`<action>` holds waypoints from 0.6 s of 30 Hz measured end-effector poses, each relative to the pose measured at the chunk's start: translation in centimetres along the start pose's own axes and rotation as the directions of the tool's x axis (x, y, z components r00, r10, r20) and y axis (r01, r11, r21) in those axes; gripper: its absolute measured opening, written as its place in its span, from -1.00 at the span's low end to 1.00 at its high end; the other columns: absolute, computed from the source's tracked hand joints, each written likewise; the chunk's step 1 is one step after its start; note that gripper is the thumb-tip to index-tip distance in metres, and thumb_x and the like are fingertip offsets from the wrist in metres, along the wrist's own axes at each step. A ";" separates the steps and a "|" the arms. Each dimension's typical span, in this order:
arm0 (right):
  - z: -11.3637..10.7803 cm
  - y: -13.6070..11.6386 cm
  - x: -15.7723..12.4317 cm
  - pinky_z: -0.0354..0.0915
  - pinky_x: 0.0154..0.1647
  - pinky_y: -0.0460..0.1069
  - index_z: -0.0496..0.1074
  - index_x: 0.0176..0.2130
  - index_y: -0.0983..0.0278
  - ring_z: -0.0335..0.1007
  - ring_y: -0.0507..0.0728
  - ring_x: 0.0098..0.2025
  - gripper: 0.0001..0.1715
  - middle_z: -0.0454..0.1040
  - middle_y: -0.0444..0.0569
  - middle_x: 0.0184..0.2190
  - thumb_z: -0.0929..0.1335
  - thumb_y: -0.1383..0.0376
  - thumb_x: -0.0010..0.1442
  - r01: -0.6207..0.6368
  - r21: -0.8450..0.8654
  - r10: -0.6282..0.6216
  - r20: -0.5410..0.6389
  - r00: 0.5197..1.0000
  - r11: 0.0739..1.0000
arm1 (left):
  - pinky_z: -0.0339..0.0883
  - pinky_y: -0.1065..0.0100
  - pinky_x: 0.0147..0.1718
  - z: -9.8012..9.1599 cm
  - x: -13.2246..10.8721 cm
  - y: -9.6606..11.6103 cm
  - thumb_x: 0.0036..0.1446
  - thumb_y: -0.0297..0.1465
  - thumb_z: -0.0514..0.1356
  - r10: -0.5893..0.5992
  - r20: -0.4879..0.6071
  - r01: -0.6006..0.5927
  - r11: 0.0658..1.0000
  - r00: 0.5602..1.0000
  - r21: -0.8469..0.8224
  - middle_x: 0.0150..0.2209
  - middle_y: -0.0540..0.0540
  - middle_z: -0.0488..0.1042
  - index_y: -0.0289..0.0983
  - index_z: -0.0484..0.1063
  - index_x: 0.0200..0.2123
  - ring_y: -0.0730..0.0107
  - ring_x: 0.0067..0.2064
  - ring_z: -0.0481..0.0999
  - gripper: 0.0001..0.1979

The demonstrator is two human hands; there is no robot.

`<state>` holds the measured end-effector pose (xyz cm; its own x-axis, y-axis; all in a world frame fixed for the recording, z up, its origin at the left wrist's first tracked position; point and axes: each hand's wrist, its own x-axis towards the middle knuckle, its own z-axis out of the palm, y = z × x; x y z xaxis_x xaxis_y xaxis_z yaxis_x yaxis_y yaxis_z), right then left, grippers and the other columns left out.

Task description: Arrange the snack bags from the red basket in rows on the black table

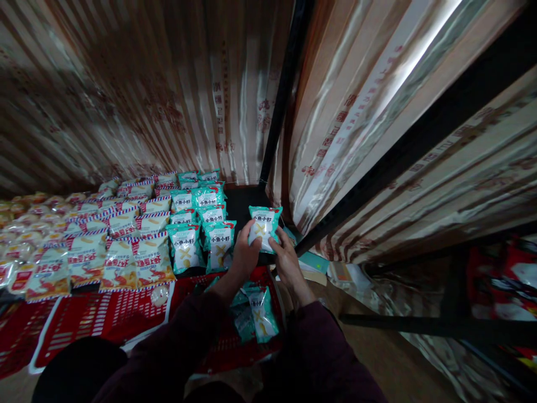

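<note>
Both hands up at the shelf edge, sharing one teal snack packet [264, 225]. The left hand [245, 254] grips its left side with fingers curled round; the right hand [287, 258] pinches the lower right edge. The packet is upright, print facing the camera, and sits just right of the rows of teal packets [197, 224] standing on the shelf [242, 206]. It may be touching the shelf, but the light is too dim to be sure. Red-and-white packets [121, 252] fill the shelf further left. Below the wrists is a red basket [251, 350] with a few loose teal packets [258, 316] lying in it. A black upright [282, 89] rises just behind the held packet, with striped sheeting [126, 101] behind that.
</note>
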<state>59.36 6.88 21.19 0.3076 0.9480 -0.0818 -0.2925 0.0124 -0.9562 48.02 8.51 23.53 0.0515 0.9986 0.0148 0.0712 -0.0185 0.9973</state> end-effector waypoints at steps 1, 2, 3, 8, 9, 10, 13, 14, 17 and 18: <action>0.0 0.3 0.4 0.23 0.13 0.20 0.28 0.14 0.19 0.34 0.27 0.08 -0.20 0.45 0.01 0.04 0.44 0.08 -0.07 0.016 -0.021 -0.016 -0.010 1.000 1.000 | 0.12 0.19 0.18 0.1 0.2 0.2 0.02 -0.45 0.09 0.016 -0.020 -0.015 0.999 1.000 0.042 0.17 -0.19 0.29 -0.28 0.25 0.16 0.18 0.14 0.31 -0.43; 0.0 0.5 0.8 0.22 0.14 0.20 0.27 0.15 0.20 0.34 0.27 0.08 -0.20 0.45 0.02 0.03 0.44 0.07 -0.06 0.026 -0.039 -0.026 -0.017 1.000 0.999 | 0.11 0.20 0.18 0.2 0.4 0.5 0.02 -0.46 0.08 0.025 -0.040 -0.022 0.997 0.999 0.079 0.17 -0.21 0.29 -0.30 0.25 0.16 0.18 0.14 0.30 -0.43; 0.1 0.8 1.2 0.22 0.14 0.21 0.26 0.15 0.20 0.35 0.27 0.08 -0.20 0.46 0.03 0.03 0.43 0.06 -0.05 0.031 -0.053 -0.033 -0.023 0.999 0.998 | 0.10 0.21 0.19 0.3 0.6 0.7 0.01 -0.47 0.07 0.030 -0.056 -0.023 0.993 0.998 0.112 0.16 -0.22 0.29 -0.31 0.25 0.16 0.18 0.14 0.30 -0.43; 0.3 1.5 3.1 0.19 0.17 0.21 0.31 0.12 0.24 0.35 0.25 0.08 -0.22 0.45 0.05 0.03 0.42 0.02 -0.05 0.080 -0.127 -0.088 -0.060 0.994 0.989 | 0.09 0.22 0.20 0.8 1.7 1.1 -0.01 -0.51 0.06 0.070 -0.083 -0.054 0.982 0.994 0.181 0.14 -0.23 0.31 -0.31 0.26 0.15 0.17 0.15 0.29 -0.42; 0.4 1.6 3.5 0.18 0.18 0.21 0.32 0.10 0.24 0.34 0.25 0.09 -0.23 0.44 0.06 0.04 0.42 0.01 -0.06 0.093 -0.143 -0.103 -0.063 0.993 0.985 | 0.08 0.22 0.21 0.9 2.0 1.1 -0.02 -0.52 0.06 0.083 -0.084 -0.066 0.980 0.993 0.187 0.14 -0.23 0.30 -0.31 0.25 0.15 0.17 0.16 0.28 -0.41; 0.5 1.7 3.9 0.18 0.18 0.21 0.33 0.10 0.25 0.33 0.25 0.10 -0.23 0.43 0.06 0.06 0.42 0.00 -0.06 0.103 -0.153 -0.113 -0.058 0.992 0.983 | 0.06 0.21 0.21 0.9 2.3 1.2 -0.03 -0.52 0.07 0.090 -0.086 -0.072 0.978 0.992 0.194 0.15 -0.24 0.30 -0.32 0.25 0.16 0.16 0.17 0.27 -0.40; 0.8 1.8 4.9 0.20 0.16 0.20 0.31 0.11 0.26 0.35 0.24 0.08 -0.21 0.42 0.08 0.06 0.41 0.00 -0.05 0.111 -0.141 -0.117 -0.034 0.992 0.984 | 0.03 0.21 0.23 1.1 3.2 1.3 -0.05 -0.54 0.09 0.069 -0.092 -0.047 0.975 0.993 0.219 0.16 -0.25 0.29 -0.34 0.25 0.16 0.14 0.20 0.24 -0.39; 0.9 1.8 5.1 0.21 0.15 0.20 0.30 0.12 0.27 0.36 0.24 0.07 -0.21 0.42 0.08 0.06 0.41 0.01 -0.04 0.108 -0.130 -0.112 -0.025 0.993 0.986 | 0.02 0.21 0.24 1.2 3.5 1.4 -0.05 -0.55 0.10 0.060 -0.093 -0.038 0.973 0.994 0.226 0.17 -0.25 0.28 -0.33 0.25 0.16 0.13 0.21 0.23 -0.38; 1.2 1.9 5.9 0.24 0.12 0.19 0.28 0.13 0.28 0.39 0.23 0.03 -0.22 0.43 0.09 0.05 0.40 0.03 -0.02 0.111 -0.125 -0.115 -0.022 0.993 0.986 | -0.01 0.21 0.25 1.4 4.4 1.7 -0.05 -0.55 0.11 0.043 -0.090 -0.020 0.970 0.995 0.242 0.18 -0.29 0.27 -0.37 0.25 0.15 0.12 0.23 0.20 -0.39; 1.2 2.0 6.2 0.25 0.12 0.18 0.28 0.14 0.28 0.40 0.22 0.02 -0.23 0.44 0.09 0.05 0.40 0.03 -0.01 0.121 -0.134 -0.125 -0.020 0.992 0.983 | -0.02 0.21 0.25 1.5 4.6 1.8 -0.05 -0.56 0.12 0.039 -0.088 -0.016 0.970 0.995 0.241 0.18 -0.30 0.26 -0.39 0.25 0.15 0.11 0.23 0.20 -0.39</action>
<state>59.62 13.21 19.14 0.3600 0.9324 0.0326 -0.1286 0.0842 -0.9881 49.85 13.04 25.25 -0.0340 0.9976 0.0598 0.3079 -0.0465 0.9503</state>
